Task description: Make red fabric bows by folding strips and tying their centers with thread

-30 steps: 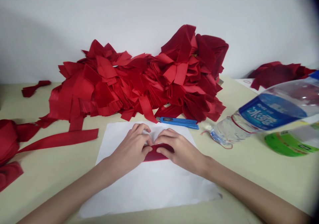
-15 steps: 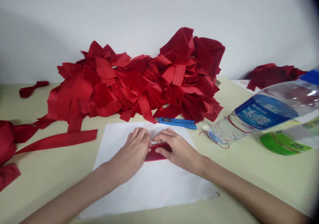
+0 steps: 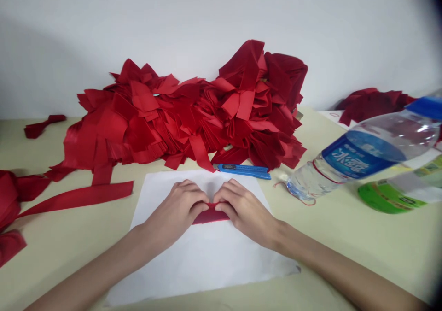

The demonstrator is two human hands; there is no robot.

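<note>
Between my two hands lies a piece of red ribbon [image 3: 210, 216], low over a white sheet of paper [image 3: 193, 269]. My left hand [image 3: 181, 209] pinches its upper edge, thumb towards me and fingers curled behind. On the other side my right hand [image 3: 243, 209] grips the same edge in the same way, thumb tip close to the left one. The ribbon's ends are hidden beneath both hands. Just beyond the paper's far edge rests a blue utility knife [image 3: 241, 170].
A large heap of red ribbon pieces [image 3: 186, 117] stands against the wall. More red ribbon [image 3: 79, 196] lies at left. On the right are a clear water bottle [image 3: 359, 154] with a blue label and a green-labelled bottle [image 3: 390, 196]. Farther back sits another red pile [image 3: 375, 103].
My left thumb and fingers have closed on the ribbon's upper edge, and the right fingers have come down onto it too. The view has shifted slightly.
</note>
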